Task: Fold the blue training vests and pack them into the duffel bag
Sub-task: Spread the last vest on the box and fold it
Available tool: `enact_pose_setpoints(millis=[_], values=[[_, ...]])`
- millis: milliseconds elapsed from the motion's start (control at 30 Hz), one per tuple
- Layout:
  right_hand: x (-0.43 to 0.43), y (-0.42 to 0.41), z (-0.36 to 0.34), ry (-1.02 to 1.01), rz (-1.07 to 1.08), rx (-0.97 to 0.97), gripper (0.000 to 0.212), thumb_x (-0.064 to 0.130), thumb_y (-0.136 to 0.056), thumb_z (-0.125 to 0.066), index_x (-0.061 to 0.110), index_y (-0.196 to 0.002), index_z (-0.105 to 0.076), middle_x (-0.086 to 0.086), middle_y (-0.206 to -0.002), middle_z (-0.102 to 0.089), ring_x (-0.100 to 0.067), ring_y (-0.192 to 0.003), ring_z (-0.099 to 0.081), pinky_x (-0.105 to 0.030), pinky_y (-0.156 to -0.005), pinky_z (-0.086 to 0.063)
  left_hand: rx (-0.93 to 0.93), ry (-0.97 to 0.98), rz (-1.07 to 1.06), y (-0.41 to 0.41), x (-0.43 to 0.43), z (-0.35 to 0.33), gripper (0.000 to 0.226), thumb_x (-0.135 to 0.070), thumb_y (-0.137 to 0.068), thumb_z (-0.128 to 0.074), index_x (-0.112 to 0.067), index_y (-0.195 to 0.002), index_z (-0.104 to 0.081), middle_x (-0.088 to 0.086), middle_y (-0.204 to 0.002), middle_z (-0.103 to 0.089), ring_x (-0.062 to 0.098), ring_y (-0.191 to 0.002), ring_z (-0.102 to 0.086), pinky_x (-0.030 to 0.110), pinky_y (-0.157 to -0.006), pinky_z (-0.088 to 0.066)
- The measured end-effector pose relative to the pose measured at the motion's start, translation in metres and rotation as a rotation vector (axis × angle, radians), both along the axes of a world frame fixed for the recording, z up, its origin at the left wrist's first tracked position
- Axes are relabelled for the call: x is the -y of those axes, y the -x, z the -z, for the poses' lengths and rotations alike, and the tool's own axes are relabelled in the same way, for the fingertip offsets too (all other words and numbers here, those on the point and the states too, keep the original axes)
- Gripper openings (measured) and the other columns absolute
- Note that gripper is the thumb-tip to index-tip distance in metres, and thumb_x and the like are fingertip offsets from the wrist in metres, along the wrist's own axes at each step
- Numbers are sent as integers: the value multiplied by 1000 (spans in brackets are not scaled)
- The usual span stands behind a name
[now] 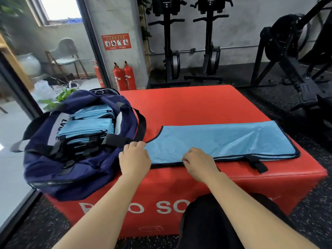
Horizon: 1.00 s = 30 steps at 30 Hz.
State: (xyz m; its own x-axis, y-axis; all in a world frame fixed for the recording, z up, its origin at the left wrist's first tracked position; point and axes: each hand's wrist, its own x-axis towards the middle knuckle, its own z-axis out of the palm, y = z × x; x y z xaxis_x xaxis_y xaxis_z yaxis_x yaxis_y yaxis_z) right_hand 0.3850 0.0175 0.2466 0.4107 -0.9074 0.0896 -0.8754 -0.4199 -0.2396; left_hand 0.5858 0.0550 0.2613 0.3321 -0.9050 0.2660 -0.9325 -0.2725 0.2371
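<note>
a blue vest (224,141) lies flat on the red box (188,105), filling the lower middle and right of the frame. its long axis runs left to right across the picture, from the curved cut-out end near the centre to the squared end at the right. two black-trimmed edges stacked along the near side suggest it is already doubled lengthwise. a short black strap (256,163) pokes out from that near hem.

both hands are at the vest's left end. the left hand (133,159) has its fingers curled over the leftmost corner, by the narrow shoulder tip. the right hand (199,163), just right of it, has its fingers bent and pinched on the near hem (the fingertips themselves are tucked out of sight).

almost all the loose cloth lies to the right of both hands, along that long axis. so the coming fold most likely means carrying this gripped end rightward over the rest, shortening the vest to the size of the others.

the duffel bag (53,168) sits open at the left of the frame on the box's corner, with folded vests (89,126) stacked inside. it is just beside the left hand, which is the nearer one for packing.
</note>
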Motion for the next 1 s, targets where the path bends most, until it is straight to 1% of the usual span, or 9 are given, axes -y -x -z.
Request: enact_pose_setpoints(millis=[167, 300, 500, 633, 733, 800, 833, 933, 1000], values=[[3, 2, 12, -55, 74, 128, 29, 17, -95, -48, 27, -112, -70, -1, -116, -54, -21, -114, -49, -31, -81, -44, -50, -120, -207, -31, -19, -2, 27, -18, -90, -53, -10, -115, -47, 13, -119, -54, 35, -113, -52, 41, -81, -44], [1, 7, 16, -71, 71, 178, 33, 11, -93, -49, 28, -110, -72, 2, -115, -54, -19, -113, -50, -29, -80, -43, -91, -175, -265, -33, -20, 4, 31, -27, -93, -54, -4, -113, -49, 15, -117, -60, 34, -109, -60, 32, -72, -38], [3, 13, 16, -112, 30, 211, 37, 6, -92, -46, 25, -112, -71, 4, -117, -55, -18, -112, -48, -31, -88, -45, -119, -308, -284, -32, -16, -6, 20, -25, -91, -56, -8, -102, -58, 8, -102, -60, 29, -96, -59, 29, -72, -38], [3, 13, 16, -125, 14, 208, 37, 5, -92, -47, 24, -113, -70, 4, -117, -53, -18, -114, -47, -31, -91, -44, -178, -370, -315, -40, -7, -10, 28, -25, -85, -57, -8, -107, -56, 4, -93, -55, 25, -84, -52, 30, -71, -40], [2, 18, 18, -131, 25, 253, 38, 4, -91, -47, 24, -111, -72, 5, -115, -54, -15, -112, -48, -28, -89, -44, -237, -435, -290, -40, 0, -7, 19, -23, -81, -54, -12, -97, -54, 5, -103, -59, 28, -93, -55, 31, -75, -43], [0, 20, 19, -128, 26, 273, 39, 3, -91, -46, 24, -111, -72, 6, -113, -54, -15, -111, -49, -28, -88, -44, -289, -432, -305, -40, 5, -1, 30, -23, -75, -52, -9, -102, -58, 12, -112, -62, 34, -101, -58, 35, -79, -47], [0, 19, 19, -124, 23, 271, 39, 3, -91, -46, 24, -111, -72, 6, -113, -55, -15, -111, -49, -29, -89, -44, -312, -396, -302, -40, 7, 0, 32, -23, -74, -53, -8, -102, -59, 13, -109, -63, 34, -100, -59, 36, -78, -47], [-3, 18, 21, -108, 7, 258, 39, 3, -92, -45, 23, -113, -71, 6, -117, -55, -17, -112, -48, -32, -91, -45, -505, -228, -295, -39, 7, -1, 13, -19, -80, -59, -7, -82, -55, 9, -84, -59, 30, -80, -58, 30, -67, -47], [-4, 19, 23, -104, 0, 252, 40, 3, -94, -44, 23, -116, -70, 6, -119, -54, -18, -113, -47, -32, -94, -43, -835, -129, -334, -43, 10, -2, 10, -9, -80, -61, -4, -80, -53, 10, -78, -52, 25, -68, -55, 28, -55, -49]])
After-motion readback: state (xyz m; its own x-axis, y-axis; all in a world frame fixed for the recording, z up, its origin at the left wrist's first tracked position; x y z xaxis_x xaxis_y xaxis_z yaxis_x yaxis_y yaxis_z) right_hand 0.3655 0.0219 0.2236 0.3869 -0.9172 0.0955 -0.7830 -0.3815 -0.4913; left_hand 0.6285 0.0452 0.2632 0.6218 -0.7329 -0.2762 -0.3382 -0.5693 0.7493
